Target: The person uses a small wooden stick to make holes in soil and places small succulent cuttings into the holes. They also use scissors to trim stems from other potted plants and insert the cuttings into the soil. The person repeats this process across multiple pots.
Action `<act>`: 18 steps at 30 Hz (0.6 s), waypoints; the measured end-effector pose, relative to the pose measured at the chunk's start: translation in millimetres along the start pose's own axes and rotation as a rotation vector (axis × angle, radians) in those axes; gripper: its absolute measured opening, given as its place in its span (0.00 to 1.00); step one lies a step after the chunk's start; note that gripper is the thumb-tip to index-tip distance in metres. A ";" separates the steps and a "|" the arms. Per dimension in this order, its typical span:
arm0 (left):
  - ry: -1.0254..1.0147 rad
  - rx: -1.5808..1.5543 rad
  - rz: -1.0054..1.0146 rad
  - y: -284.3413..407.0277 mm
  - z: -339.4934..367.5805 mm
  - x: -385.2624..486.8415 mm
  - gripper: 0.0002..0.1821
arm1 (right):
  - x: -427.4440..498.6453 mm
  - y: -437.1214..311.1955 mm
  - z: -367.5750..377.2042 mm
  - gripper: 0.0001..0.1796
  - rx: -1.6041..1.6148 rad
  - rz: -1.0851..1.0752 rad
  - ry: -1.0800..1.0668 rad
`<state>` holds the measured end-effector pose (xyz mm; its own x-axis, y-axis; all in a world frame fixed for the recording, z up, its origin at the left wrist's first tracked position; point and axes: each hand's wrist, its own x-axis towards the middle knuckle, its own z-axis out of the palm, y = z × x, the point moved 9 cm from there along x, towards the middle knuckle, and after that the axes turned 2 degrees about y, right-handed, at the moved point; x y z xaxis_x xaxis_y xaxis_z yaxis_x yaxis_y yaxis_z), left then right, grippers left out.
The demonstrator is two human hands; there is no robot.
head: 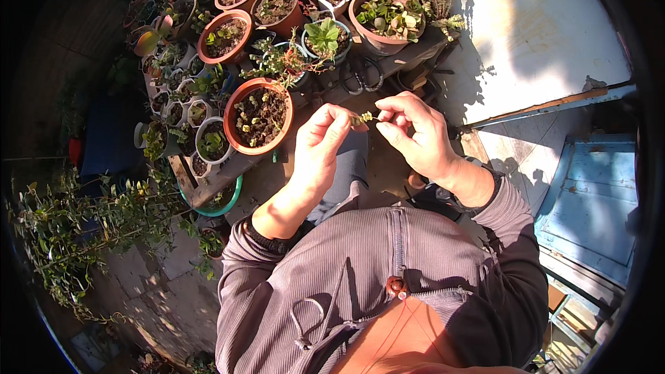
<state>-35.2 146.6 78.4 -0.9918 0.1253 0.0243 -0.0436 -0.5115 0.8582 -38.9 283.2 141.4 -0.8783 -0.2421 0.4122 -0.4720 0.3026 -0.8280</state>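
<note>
Between my two hands is a small succulent cutting (362, 119) with pale green leaves and a thin stem. My left hand (323, 137) pinches its leafy end between thumb and fingertips. The thumb and forefinger of my right hand (415, 132) are at the stem end, close to or touching it; which one is hard to make out. Left of my left hand stands a round terracotta-coloured pot (230, 125) of dark soil with several small succulent pieces in it. A pair of scissors (362, 83) with dark loop handles lies on the wooden stand beyond my hands.
Many potted succulents crowd the wooden stand (208, 189), among them a wide pot (382, 45) at its right corner. White wall (540, 36) rises at the right, near a blue panel (592, 202). Trailing plants (98, 223) spread at the lower left.
</note>
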 end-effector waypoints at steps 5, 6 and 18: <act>-0.040 0.005 -0.018 -6.7 12.9 1.3 0.07 | -9.1 13.9 1.4 0.12 0.062 0.143 -0.072; -0.037 0.000 -0.025 -8.7 14.2 1.8 0.07 | -9.8 14.1 1.1 0.11 0.066 0.138 -0.073; -0.070 -0.050 -0.142 -26.6 30.1 11.9 0.09 | -8.1 10.1 -16.7 0.06 -0.134 -0.088 0.071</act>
<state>-42.2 187.2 71.4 -0.9646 0.2570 -0.0585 -0.1904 -0.5259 0.8290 -37.9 303.6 136.0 -0.8342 -0.2083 0.5107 -0.5489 0.4041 -0.7317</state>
